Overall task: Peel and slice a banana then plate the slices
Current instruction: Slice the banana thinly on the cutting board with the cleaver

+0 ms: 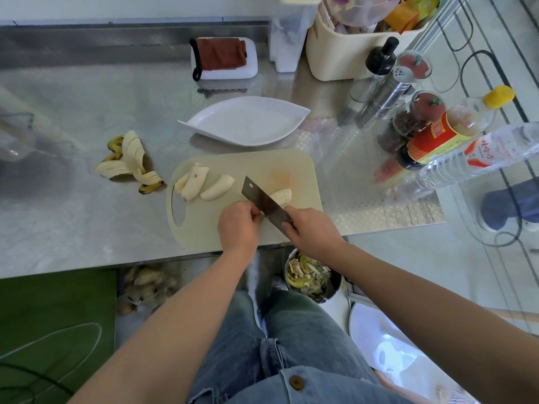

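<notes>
Surface: steel counter, dull sheen, with a faint embossed grid to the right of the cutting board. The board is pale beige plastic with rounded corners and an oval grip slot at its left end.

Right hand: at the board's near-right edge, fingers wrapped round the grip of a knife. The grip itself is hidden in the fist. The blade is broad, rectangular grey metal with one hole near its far corner, and it lies diagonally over the board's middle.

Left hand: over the board's near middle, fingers curled, knuckles against the blade's left face. Cannot tell whether they pinch anything beneath.

Banana: a sliced piece, cut into thin rounds that lean together, lies on the board just past the blade, opposite the left hand. The long pieces, peeled, cream and matte, lie at the board's far left, well apart from both hands.

White leaf-shaped plate, pointed at both ends, with a finely ribbed rim: just beyond the board's far edge.

Peel: on the steel left of the board, strips splayed, pale inside, yellow-black tips.
</notes>
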Tool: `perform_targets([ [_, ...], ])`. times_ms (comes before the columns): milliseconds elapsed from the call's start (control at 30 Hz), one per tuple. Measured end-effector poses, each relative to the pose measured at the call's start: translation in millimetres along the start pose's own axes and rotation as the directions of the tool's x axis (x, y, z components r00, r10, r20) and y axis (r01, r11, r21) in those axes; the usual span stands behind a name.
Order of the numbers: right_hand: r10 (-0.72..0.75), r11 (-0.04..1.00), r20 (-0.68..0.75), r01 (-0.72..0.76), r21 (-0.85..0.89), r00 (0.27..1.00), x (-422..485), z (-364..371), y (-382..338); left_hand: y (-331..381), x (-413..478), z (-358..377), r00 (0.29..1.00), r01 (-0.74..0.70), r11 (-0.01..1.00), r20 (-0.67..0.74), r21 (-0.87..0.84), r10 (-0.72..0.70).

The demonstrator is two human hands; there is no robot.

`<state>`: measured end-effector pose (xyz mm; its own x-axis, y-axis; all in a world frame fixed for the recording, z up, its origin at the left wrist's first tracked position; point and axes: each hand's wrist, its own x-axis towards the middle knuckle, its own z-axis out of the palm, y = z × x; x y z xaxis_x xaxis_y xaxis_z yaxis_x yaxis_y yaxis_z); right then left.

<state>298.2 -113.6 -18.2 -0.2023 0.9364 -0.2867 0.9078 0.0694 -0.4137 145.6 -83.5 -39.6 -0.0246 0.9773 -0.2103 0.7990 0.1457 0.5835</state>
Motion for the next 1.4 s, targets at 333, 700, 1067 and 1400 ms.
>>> perform_targets([
  [333, 0.006, 1.000, -0.041, -0.005, 0.031, 0.999, -1.3, -0.5, 0.2, -2.0, -0.7, 1.7, 0.999, -0.018, 1.000, -0.026, 0.005, 0.018],
  [700, 0.022, 1.000, 0.008, -0.022, -0.003, 1.000, -0.2, 5.1, -0.4, -4.8, 1.0, 4.9, 1.000, -0.016, 1.000, -0.008, 0.002, 0.016],
  [1067, 0.000, 0.993, -0.109, 0.013, 0.119, 0.994, -1.4, -2.7, 4.9, -9.2, 0.0, 1.3, 0.999, -0.028, 0.994, -0.014, 0.103, 0.030],
  [1400, -0.080, 0.997, 0.108, 0.080, -0.002, 0.991, 4.3, -40.5, 44.7, -21.2, 0.9, -7.4, 0.991, -0.121, 0.969, -0.030, 0.217, 0.130],
])
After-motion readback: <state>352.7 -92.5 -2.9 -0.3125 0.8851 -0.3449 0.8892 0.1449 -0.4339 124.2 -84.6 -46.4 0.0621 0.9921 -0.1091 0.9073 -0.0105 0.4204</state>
